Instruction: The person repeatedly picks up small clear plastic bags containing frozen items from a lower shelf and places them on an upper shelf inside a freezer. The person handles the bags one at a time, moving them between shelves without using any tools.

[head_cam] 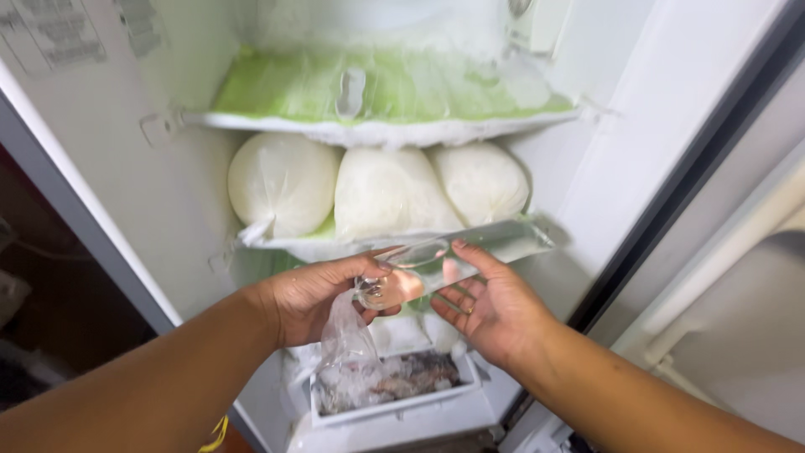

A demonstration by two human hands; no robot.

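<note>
My left hand [314,295] grips the twisted neck of a clear plastic bag [401,270] filled with water, its loose tail hanging down below my fist. My right hand [489,306] is palm-up with fingers spread, supporting the bag's rounded end from beneath. Both hands are in front of an open freezer, just below a shelf edge [520,237]. On that shelf lie three white frozen bags [386,191] side by side.
An upper shelf [377,127] is frosted, with green lining behind it. A white tray [394,404] of frozen dark and pale pieces sits low in the freezer. The freezer door [738,277] stands open on the right. A dark gap lies at the left.
</note>
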